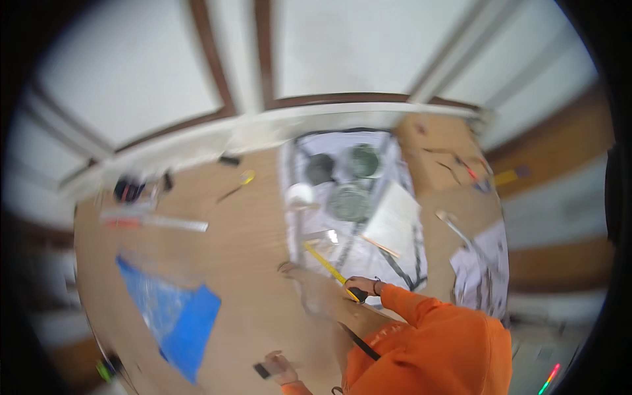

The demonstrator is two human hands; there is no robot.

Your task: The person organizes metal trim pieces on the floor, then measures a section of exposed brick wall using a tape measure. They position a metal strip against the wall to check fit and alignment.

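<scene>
My right hand [361, 286], in an orange sleeve, is closed on a tape measure [357, 295] with a dark case. Its yellow blade [325, 264] runs out to the far left over the near edge of a white sheet [388, 268] with dark lines. Low in the picture my left hand [282, 370] grips a small dark flat thing [262, 370], too blurred to name. Between the two hands lies a blurred brown shape [329, 296], whose kind I cannot make out.
On the sheet stand several round containers [349, 202], a white cup [301, 195] and a tilted white panel [394, 222]. A blue plastic sheet [191, 329] and a long ruler [178, 222] lie leftward. At right are a cardboard box [438, 151] and a crumpled white cloth [484, 270].
</scene>
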